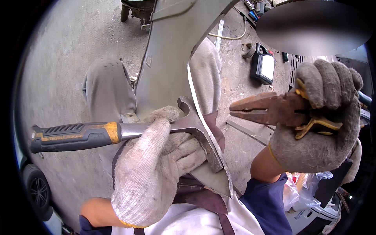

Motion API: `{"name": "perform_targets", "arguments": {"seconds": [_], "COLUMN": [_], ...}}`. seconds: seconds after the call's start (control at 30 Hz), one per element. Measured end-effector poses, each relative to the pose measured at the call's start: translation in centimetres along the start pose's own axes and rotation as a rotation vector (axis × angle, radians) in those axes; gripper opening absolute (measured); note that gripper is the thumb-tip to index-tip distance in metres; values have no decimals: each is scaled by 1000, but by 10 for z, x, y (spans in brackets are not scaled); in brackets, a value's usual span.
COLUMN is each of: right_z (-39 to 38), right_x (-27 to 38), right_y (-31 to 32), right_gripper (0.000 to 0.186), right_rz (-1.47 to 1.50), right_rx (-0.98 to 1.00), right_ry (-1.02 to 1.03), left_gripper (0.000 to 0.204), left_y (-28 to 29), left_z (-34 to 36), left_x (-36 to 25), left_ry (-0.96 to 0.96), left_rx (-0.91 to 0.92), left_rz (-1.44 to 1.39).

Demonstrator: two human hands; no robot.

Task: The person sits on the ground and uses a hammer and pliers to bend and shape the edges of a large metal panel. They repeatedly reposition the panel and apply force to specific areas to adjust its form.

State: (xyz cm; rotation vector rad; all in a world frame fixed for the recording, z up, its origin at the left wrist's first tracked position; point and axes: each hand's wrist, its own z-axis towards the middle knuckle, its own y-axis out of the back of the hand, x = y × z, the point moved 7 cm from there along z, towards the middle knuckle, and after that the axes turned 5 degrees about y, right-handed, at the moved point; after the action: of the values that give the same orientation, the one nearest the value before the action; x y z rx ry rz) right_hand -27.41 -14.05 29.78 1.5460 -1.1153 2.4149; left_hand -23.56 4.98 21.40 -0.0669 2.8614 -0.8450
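My left hand (pixel 147 168), in a pale knitted glove, grips a claw hammer (pixel 74 137) near its metal head, thumb over the shaft. The black and yellow handle sticks out left; the head lies against the edge of a long grey curved metal panel (pixel 168 58), which lies between my legs and reaches toward my body. My right hand (pixel 317 145), gloved and raised to the right of the panel, is closed around the yellow handles of rusty pliers (pixel 266 109), whose jaws point left toward the panel.
At the upper right, a black case (pixel 263 64) and scattered tools lie on the concrete floor (pixel 62 78). A metal bar (pixel 246 133) lies below the pliers. A wheel (pixel 36 188) is at the left edge, a dark stand (pixel 133 11) at the top, plastic bags (pixel 313 184) at the lower right.
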Motion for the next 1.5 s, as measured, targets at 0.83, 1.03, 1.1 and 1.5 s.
{"name": "perform_targets", "arguments": {"seconds": [0.83, 1.03, 1.1, 1.5], "right_z": [-9, -11, -14, -3], "right_x": [-24, -22, -28, 23], "right_y": [-3, 0, -8, -9], "right_gripper": [28, 27, 25, 32], "right_rz": [56, 45, -67, -211], "right_rx": [162, 128, 160, 248], "right_ry": [43, -13, -94, 90], "left_gripper": [35, 34, 35, 34], "left_y": [6, 9, 9, 2], "left_z": [1, 3, 3, -1], "left_x": [2, 5, 1, 11], "left_ry": [-11, 13, 14, -15], "left_rx": [42, 17, 6, 26], "left_rz": [-38, -25, -9, -58]}}
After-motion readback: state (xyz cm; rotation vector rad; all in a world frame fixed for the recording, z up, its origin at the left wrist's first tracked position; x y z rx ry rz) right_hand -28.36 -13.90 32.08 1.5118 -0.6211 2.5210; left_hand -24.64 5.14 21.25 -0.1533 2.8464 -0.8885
